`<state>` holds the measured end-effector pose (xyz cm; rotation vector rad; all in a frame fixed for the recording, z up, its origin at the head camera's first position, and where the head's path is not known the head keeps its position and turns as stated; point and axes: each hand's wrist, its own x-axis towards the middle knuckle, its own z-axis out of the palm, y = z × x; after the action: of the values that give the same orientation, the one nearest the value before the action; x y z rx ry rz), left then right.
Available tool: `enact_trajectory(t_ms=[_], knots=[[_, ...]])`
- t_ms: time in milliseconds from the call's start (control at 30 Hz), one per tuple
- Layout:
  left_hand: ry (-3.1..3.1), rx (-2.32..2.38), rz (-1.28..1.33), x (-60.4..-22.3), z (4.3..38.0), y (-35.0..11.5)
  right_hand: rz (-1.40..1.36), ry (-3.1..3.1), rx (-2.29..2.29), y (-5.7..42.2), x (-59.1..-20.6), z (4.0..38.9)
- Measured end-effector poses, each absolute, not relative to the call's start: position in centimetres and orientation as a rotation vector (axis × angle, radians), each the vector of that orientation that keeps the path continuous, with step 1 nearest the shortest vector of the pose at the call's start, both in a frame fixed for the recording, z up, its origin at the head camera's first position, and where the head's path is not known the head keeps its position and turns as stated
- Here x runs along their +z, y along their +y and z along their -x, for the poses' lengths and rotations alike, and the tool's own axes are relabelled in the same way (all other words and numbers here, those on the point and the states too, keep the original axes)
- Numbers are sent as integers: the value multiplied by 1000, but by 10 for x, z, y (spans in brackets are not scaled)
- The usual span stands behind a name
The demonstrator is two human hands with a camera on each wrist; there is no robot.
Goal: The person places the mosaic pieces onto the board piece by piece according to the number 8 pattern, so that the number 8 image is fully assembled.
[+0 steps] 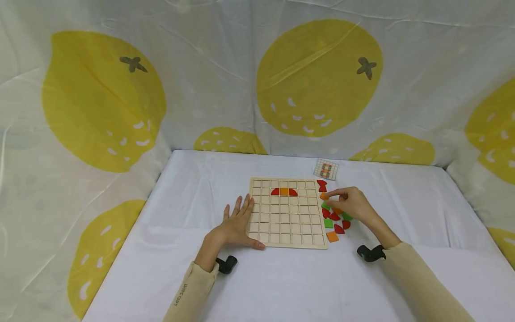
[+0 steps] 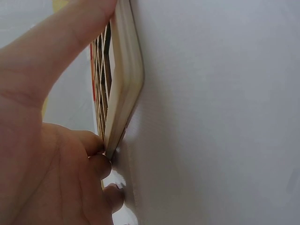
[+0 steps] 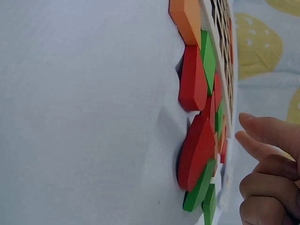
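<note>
A wooden grid board [image 1: 287, 230] lies on the white cloth. Near its far edge a small orange square [image 1: 284, 191] sits between two red quarter-round pieces [image 1: 275, 192]. My left hand [image 1: 233, 226] is spread at the board's near left corner, fingers along the left side and thumb at the front edge. To the right, my right hand [image 1: 352, 202] hovers over loose pieces, thumb and index tips apart beside an orange piece [image 1: 323, 196]. The right wrist view shows those fingertips [image 3: 247, 123] with nothing between them, past red pieces [image 3: 196, 152].
Green squares [image 1: 328, 223], red rounded pieces [image 1: 339, 229] and an orange square [image 1: 332, 236] lie scattered along the board's right side, some overlapping. A small pattern card [image 1: 326, 169] lies beyond the far right corner. Lemon-print cloth [image 1: 318, 80] hangs behind the table.
</note>
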<state>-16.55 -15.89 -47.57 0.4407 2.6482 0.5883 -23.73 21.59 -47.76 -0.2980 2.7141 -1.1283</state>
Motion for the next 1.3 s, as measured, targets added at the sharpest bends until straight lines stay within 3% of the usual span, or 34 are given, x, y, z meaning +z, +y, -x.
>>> enact_trajectory(t_ms=[700,1300], knots=[[2640,577,-445,-476,166,-160,83,2839,-1013,261,-482,229],[2636,582,-442,-476,167,-160,46,2824,-998,260,-487,231]])
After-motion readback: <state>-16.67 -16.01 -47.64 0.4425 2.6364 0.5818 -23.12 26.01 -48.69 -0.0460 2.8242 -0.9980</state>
